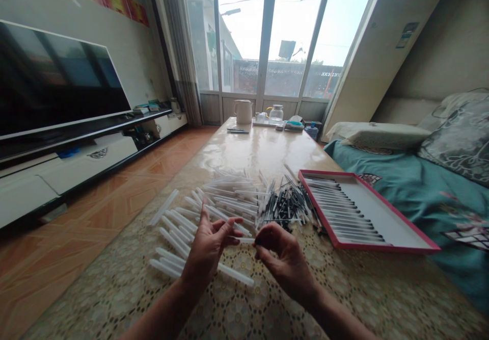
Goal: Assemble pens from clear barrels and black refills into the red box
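Observation:
A whitish translucent pen barrel (245, 240) spans the gap between my two hands above the table. My left hand (208, 243) has its fingers closed about the left end, with one finger raised. At the other end, my right hand (280, 256) pinches the barrel; a small dark part shows at these fingertips, partly hidden. Loose white barrels (229, 197) lie heaped around and beyond my left hand. Past my right hand is a pile of slim black-and-clear pen parts (286, 202). A shallow box with a pink-red rim (385, 251) holds a row of dark-ended pens (344, 212).
The long table (263, 149) has a patterned cover. At its far end stand a beige jug (243, 111), a glass pot (276, 113) and a tissue pack (293, 124). A sofa with a green cover (367, 164) borders the right side; a TV cabinet (114, 151) stands left.

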`<state>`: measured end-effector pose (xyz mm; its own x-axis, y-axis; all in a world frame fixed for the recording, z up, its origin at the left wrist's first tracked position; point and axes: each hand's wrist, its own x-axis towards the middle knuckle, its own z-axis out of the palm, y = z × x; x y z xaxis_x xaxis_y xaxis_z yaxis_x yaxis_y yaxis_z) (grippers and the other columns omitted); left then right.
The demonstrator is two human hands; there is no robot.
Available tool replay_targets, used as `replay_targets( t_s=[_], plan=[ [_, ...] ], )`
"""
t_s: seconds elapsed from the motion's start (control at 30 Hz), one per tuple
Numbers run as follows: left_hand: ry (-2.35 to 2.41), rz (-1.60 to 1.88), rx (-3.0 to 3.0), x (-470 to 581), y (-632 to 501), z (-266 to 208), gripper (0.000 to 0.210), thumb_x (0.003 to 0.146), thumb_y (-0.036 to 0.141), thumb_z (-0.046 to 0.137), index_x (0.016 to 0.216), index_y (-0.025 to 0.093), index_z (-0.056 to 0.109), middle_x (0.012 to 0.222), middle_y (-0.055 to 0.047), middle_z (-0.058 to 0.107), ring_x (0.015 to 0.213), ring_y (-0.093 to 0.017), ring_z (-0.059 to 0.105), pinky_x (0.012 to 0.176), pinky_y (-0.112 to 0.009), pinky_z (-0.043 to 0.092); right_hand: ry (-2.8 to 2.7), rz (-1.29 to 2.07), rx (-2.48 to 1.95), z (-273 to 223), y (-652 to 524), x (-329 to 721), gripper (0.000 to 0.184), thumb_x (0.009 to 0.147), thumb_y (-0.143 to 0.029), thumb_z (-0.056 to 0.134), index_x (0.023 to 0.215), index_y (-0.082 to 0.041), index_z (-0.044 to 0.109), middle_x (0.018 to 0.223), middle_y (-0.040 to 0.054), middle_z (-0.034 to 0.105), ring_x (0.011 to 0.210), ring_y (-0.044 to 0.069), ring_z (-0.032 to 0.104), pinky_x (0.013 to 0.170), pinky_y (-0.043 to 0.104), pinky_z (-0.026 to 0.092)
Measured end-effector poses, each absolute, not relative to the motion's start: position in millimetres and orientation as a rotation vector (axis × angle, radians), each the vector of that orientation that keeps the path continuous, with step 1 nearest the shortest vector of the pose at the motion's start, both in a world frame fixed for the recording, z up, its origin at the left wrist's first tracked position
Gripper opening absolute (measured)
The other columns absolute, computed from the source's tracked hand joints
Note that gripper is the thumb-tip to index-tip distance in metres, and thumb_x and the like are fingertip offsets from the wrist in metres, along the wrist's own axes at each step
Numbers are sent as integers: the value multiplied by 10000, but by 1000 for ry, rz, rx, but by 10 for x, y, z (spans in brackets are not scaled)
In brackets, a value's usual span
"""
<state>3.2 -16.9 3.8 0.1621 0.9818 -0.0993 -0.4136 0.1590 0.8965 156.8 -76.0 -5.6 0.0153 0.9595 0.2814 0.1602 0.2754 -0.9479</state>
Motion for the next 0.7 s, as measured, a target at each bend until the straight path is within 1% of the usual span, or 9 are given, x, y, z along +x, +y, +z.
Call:
replay_targets(
  t_s=[0.07, 0.13, 0.17, 0.2, 0.27, 0.33, 0.47, 0.7],
  plan=[
    [802, 1136, 715, 21, -145, 25, 661, 801, 57, 584, 1359, 197, 258, 869, -71, 716, 577, -108, 667, 491, -173, 526, -1425, 850, -1137, -61, -765, 1554, 41, 809, -184, 571, 821, -179, 532, 730, -11, 568, 647, 112, 571, 614, 233, 486],
    [755, 1092, 578, 15, -126, 8, 324, 841, 44, 521, 1153, 122, 490, 892, -88, 709, 586, -83, 664, 517, -147, 534, -1423, 803, -1152, -65, -763, 1554, 37, 816, -185, 565, 827, -180, 530, 736, -4, 578, 648, 116, 573, 615, 239, 487],
    [738, 1083, 523, 16, -121, -3, 197, 858, 49, 496, 1040, 103, 550, 894, -90, 706, 589, -76, 663, 532, -141, 540, -1422, 780, -1159, -67, -761, 1559, 36, 819, -188, 564, 830, -181, 531, 738, -1, 583, 654, 118, 573, 619, 243, 488],
    [726, 1081, 481, 21, -118, -15, 134, 871, 58, 477, 952, 95, 579, 891, -90, 705, 592, -73, 664, 547, -142, 548, -1418, 756, -1166, -69, -759, 1567, 37, 822, -193, 565, 835, -182, 533, 740, 2, 588, 658, 120, 574, 622, 245, 489],
    [709, 1080, 438, 40, -123, -39, 143, 889, 79, 455, 871, 94, 596, 877, -90, 706, 597, -76, 666, 569, -152, 561, -1410, 717, -1178, -76, -759, 1586, 38, 830, -207, 565, 849, -183, 542, 733, 2, 594, 648, 122, 574, 612, 245, 489],
    [694, 1065, 437, 64, -137, -57, 156, 894, 98, 457, 849, 97, 606, 877, -95, 709, 609, -83, 669, 588, -164, 569, -1405, 665, -1191, -85, -763, 1603, 50, 834, -222, 567, 864, -185, 552, 721, 0, 595, 631, 122, 572, 596, 243, 488],
    [667, 1029, 477, 93, -173, -70, 148, 888, 117, 480, 838, 96, 618, 898, -107, 713, 666, -102, 680, 640, -186, 577, -1434, 583, -1202, -95, -766, 1622, 62, 834, -232, 569, 879, -188, 566, 720, 2, 601, 639, 131, 576, 607, 252, 493],
    [676, 997, 506, 102, -191, -101, 112, 876, 115, 497, 866, 109, 608, 896, -104, 722, 678, -109, 683, 638, -187, 566, -1416, 595, -1189, -131, -735, 1638, 76, 832, -214, 575, 903, -188, 569, 726, 3, 612, 622, 127, 581, 600, 250, 495]
  ],
)
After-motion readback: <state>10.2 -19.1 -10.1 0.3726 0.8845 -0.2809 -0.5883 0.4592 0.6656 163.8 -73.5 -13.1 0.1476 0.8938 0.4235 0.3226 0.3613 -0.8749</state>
